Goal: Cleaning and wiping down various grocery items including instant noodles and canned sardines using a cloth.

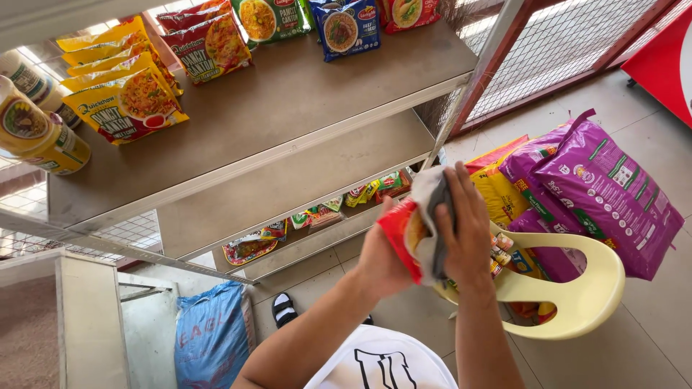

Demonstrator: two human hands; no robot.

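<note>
A person stands before a grey metal shelf unit, holding a red, flat plastic noodle packet in mid-air, out past the shelf's front right corner and above a pale yellow plastic chair. The left hand grips the packet from below, its fingers clamped on the near edge. The right hand presses a grey-white soft cloth over the packet's face, fingers curled shut on the cloth.

The packet looks light and crinkly, its film probably slick and the noodle block inside brittle; a hold along the sealed edges seems safer than squeezing the middle.

Yellow noodle packets lie at the top shelf's left edge, and red ones along its back edge. Purple sacks lean on the chair, and a blue woven sack rests on the floor.
</note>
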